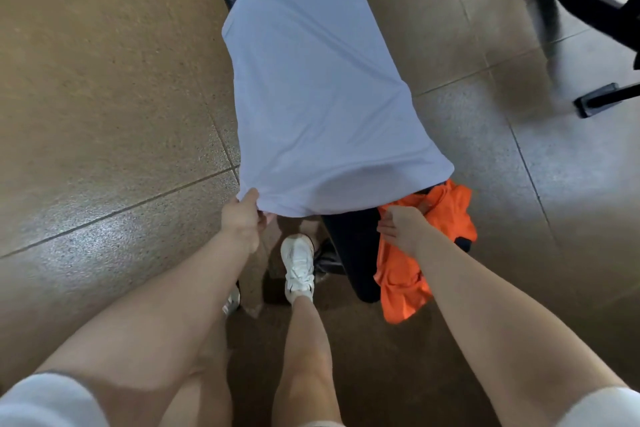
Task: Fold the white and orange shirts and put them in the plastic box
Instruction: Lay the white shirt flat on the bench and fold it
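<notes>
The white shirt (311,90) lies spread lengthwise along a narrow black bench (353,246), its hem hanging over the near end. My left hand (244,217) pinches the hem's near left corner. The orange shirt (415,253) is bunched and draped over the bench's near right side. My right hand (401,227) rests on the orange shirt, fingers loosely curled toward the bench; whether it grips the cloth I cannot tell. The plastic box is not in view.
My white shoe (298,267) stands on the tiled floor just left of the bench's near end. Black frame legs (602,100) of other equipment stand on the floor at the upper right. Open floor lies to the left.
</notes>
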Motion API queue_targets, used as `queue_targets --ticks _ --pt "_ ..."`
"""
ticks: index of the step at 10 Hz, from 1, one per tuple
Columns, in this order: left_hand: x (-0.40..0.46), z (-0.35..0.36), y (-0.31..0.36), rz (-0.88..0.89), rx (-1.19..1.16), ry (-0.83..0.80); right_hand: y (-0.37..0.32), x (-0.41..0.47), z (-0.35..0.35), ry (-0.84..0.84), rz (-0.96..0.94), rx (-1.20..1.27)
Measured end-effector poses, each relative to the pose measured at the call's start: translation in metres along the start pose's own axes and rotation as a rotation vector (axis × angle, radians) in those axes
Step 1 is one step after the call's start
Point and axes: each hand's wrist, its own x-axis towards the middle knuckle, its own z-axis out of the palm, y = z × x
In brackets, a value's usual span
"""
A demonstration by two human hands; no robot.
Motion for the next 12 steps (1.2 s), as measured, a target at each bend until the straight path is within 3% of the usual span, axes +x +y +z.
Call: queue_targets --ticks 1,2,4,5,6,7,8,9,10,12 --pt "0.002 0.009 -0.003 -0.040 -0.214 -0.002 -0.046 -0.130 0.054 -0.083 0.070 0.164" --pt "0.004 0.012 -0.009 -0.077 -0.270 -0.025 -0.043 -0.112 0.073 -0.193 0.131 0.488" --pt "0.008 -0.001 -0.017 -0.077 -0.330 0.021 -0.050 -0.118 0.085 -0.190 -0.088 0.958" --pt "0.009 -0.006 -0.016 -0.053 -0.296 0.036 -0.064 -0.117 0.071 -0.275 -0.250 1.092" --pt "0.011 -0.006 -0.006 -0.035 -0.320 0.035 -0.073 -0.087 0.049 -0.141 -0.328 1.111" --pt "0.009 -0.007 0.007 -0.031 -0.398 0.029 0.014 0.177 -0.026 -0.275 -0.363 0.981" --pt "0.005 -0.006 0.017 -0.035 -0.422 0.053 -0.028 0.074 -0.050 -0.085 -0.301 1.003" --pt "-0.007 -0.007 0.024 -0.047 -0.380 0.067 -0.082 -0.154 0.001 -0.084 -0.313 1.000" --pt "-0.025 -0.004 0.029 -0.040 -0.239 0.149 -0.078 -0.164 -0.010 -0.048 -0.329 0.921" --pt "-0.060 -0.023 0.040 -0.042 -0.102 0.279 -0.064 -0.202 -0.013 0.261 -0.227 0.750"
